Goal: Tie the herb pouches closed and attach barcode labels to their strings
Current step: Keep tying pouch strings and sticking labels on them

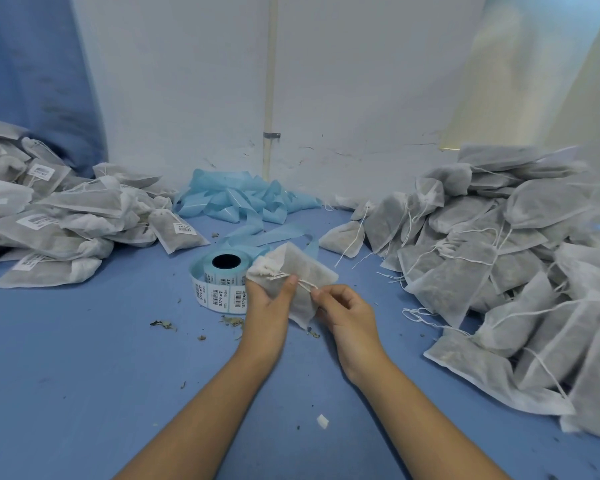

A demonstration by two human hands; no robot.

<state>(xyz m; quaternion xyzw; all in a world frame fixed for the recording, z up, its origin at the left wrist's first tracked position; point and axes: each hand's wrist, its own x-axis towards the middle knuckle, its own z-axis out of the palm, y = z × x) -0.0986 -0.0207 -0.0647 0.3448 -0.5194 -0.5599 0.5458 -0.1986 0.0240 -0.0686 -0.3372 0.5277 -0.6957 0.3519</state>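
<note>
Left hand (269, 301) grips the pouch (300, 275), which extends toward 1 o'clock from it. Right hand (343, 308) pinches the string (305, 285) at its 10 o'clock.

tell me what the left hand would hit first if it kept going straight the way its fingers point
Probably the label roll. The left hand, gripping the herb pouch, points up and away toward the roll just beyond it, though depth is hard to judge from this one view.
</note>
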